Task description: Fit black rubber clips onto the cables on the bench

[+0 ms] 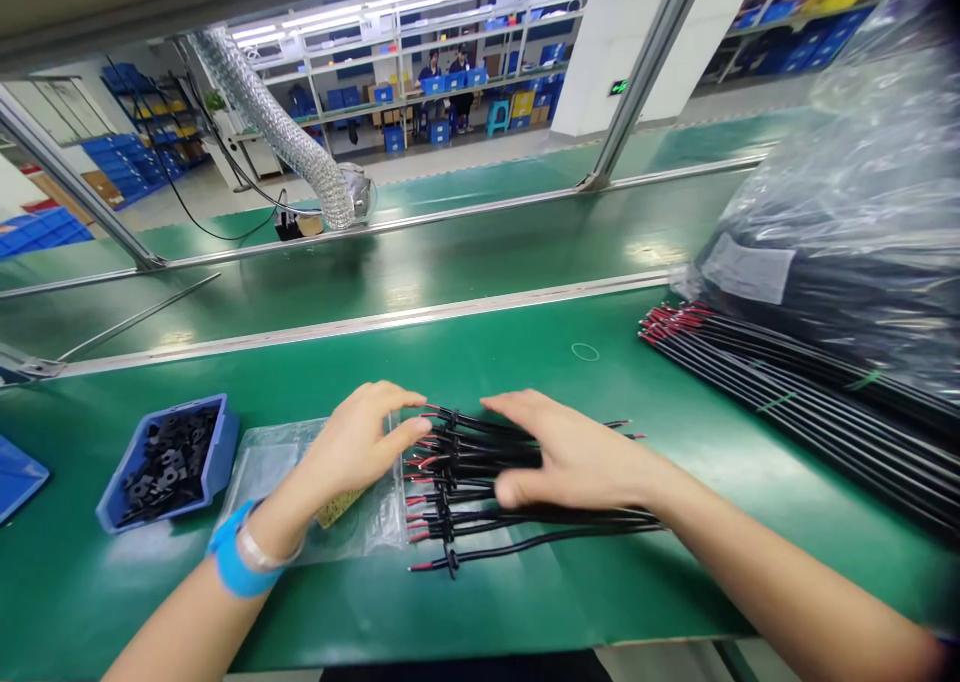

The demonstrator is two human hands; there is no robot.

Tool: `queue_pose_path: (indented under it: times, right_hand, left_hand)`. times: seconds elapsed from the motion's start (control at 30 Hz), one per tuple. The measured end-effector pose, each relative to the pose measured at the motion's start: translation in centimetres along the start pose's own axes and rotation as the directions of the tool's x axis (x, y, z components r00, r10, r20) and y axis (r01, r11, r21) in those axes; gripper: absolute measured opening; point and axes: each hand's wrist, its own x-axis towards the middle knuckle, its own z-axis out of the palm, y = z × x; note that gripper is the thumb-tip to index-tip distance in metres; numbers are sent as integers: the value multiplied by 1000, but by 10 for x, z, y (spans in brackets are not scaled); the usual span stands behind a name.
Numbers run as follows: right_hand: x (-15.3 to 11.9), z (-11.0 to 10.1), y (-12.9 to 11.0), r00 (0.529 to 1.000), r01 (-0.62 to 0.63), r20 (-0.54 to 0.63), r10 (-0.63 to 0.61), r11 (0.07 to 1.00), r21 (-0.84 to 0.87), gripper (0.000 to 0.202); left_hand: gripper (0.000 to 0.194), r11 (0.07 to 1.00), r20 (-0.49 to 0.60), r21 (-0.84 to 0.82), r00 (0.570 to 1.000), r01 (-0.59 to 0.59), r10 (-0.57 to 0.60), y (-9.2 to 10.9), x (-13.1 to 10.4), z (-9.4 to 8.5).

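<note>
- Both hands are open over the short black cords, with thumbs and fingers spread apart.
- The left hand is near the red ends, with its thumb and pointing finger making a little gap. Its wrist has a blue band on it.
- The right hand is over the middle of the cords, palm down. It is hard to tell if either hand touches them.
- The cords lie side by side on the green tabletop, right in front of the person. Small black clips sit near their red ends. The nearest cord lies a bit apart from the rest.
- It looks like the step now is fixing up the row of cords and making it neat.
- A good next move would need soft hands. The fingers should close around the cords and push them together evenly, so the red ends line up and the clips do not slip.
- Cords that cross could get stuck and pull each other.
- A flat clear bag is under the left hand, close to the red ends.
- The blue box on the left has more black bits.
- Longer cords lie on the right.
</note>
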Motion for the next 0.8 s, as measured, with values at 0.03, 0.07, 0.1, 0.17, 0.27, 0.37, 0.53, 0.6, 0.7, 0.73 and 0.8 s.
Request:
queue_pose_path:
  times: [0.03, 0.07, 0.1, 0.17, 0.27, 0.37, 0.53, 0.6, 0.7, 0.73, 0.8]
  right_hand:
    - [-8, 1, -2, 999, 9, 37, -6, 997, -73, 95]
    - [-14, 3, -6, 997, 18, 73, -6, 984, -176, 104]
    - [-18, 6, -10, 995, 24, 95, 4, 957, -289, 104]
    - [-20, 15, -18, 995, 20, 100, 29, 888, -459, 86]
    - [-8, 24, -25, 996, -6, 71, 48, 863, -505, 51]
    - [5, 27, -21, 996, -16, 63, 56, 861, -509, 36]
    - [7, 28, -13, 997, -31, 45, 55, 907, -420, 37]
    - [3, 29, -12, 999, -35, 21, 46, 927, -372, 38]
    - [-4, 31, -10, 999, -23, -34, 14, 960, -280, 40]
    - [-8, 31, -9, 998, -18, -63, 3, 971, -240, 39]
    - [-15, 25, -6, 990, -5, -139, -15, 990, -141, 35]
  left_hand:
    - [31, 997, -19, -55, 999, 47, -48, -2, -13, -6]
    - [31, 990, -26, -111, 995, 91, -94, -4, -26, -11]
    - [30, 979, -38, -163, 990, 126, -134, -6, -39, -14]
    - [28, 953, -63, -253, 980, 166, -188, -12, -60, -16]
    - [26, 923, -120, -340, 965, 179, -232, -23, -83, -11]
    - [23, 905, -177, -389, 949, 174, -259, -31, -98, -2]
    - [23, 847, -276, -509, 904, 151, -327, -32, -108, 11]
    - [25, 812, -306, -569, 882, 131, -357, -29, -108, 15]
    - [27, 761, -310, -640, 869, 109, -385, -29, -106, 18]
    - [28, 747, -306, -656, 868, 105, -390, -30, -105, 19]
    - [29, 721, -302, -687, 867, 90, -396, -33, -106, 20]
